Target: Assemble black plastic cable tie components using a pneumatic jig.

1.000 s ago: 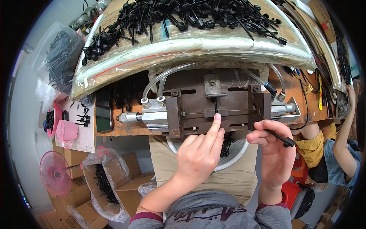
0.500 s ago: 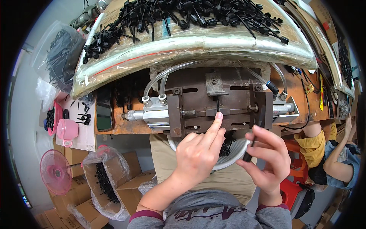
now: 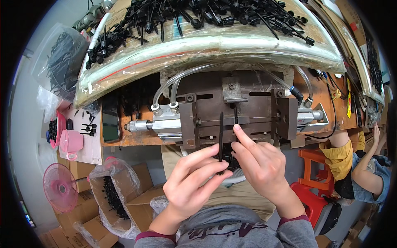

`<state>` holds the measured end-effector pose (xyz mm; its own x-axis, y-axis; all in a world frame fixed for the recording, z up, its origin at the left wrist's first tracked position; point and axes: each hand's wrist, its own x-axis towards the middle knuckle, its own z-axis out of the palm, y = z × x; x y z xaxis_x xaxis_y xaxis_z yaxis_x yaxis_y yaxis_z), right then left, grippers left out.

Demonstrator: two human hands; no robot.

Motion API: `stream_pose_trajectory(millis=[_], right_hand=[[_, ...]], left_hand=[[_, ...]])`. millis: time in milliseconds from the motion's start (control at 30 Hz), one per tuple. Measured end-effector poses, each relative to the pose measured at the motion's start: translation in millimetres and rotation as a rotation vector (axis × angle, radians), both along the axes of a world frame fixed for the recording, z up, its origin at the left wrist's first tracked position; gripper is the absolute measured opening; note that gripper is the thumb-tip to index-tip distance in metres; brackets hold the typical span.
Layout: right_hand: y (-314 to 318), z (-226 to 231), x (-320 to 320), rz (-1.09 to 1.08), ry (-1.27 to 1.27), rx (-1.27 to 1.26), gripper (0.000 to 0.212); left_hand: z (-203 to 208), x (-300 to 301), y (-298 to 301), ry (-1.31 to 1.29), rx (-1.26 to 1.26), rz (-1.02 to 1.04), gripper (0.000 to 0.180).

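My left hand [image 3: 192, 177] pinches a thin black plastic stem [image 3: 221, 134], which stands nearly upright in front of the metal clamping fixture [image 3: 231, 84]. The stem's thicker lower end is partly covered by the fingers. My right hand [image 3: 262, 167] has its index finger stretched out, with the fingertip against the lower end of another black stem [image 3: 236, 113] at the fixture's small central block [image 3: 244, 120]. The other right fingers are bent, and nothing held shows among them. Below the hands, a light-rimmed basket [image 3: 240, 179] with black parts in it is mostly hidden.
Silver air cylinders [image 3: 167, 124] with clear hoses flank the fixture. Behind it, a plastic-wrapped board [image 3: 206, 44] carries a heap of black stemmed parts [image 3: 215, 14]. A pink cup [image 3: 71, 141], pink fan [image 3: 60, 187] and lined carton [image 3: 120, 223] are left; another person [image 3: 366, 177] sits right.
My left hand has drawn back from the central block and now holds a black stem. My right hand, which held a black stem, has moved left, its index finger now at the block.
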<state>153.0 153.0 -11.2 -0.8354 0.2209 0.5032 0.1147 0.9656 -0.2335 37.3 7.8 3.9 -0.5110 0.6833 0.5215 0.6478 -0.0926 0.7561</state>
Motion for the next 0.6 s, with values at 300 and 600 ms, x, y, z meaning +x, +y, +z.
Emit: stream_pose_trajectory(millis=[300,600], right_hand=[[-1,5,-6,-0.031,-0.049,0.025,0.023],[-6,18,4,-0.018,0.241,-1.008,0.012]], left_hand=[[-15,-7,-12,-0.315,0.035,-0.155,0.032],[-17,-2,-18,-0.476,0.086,-0.318,0.028]])
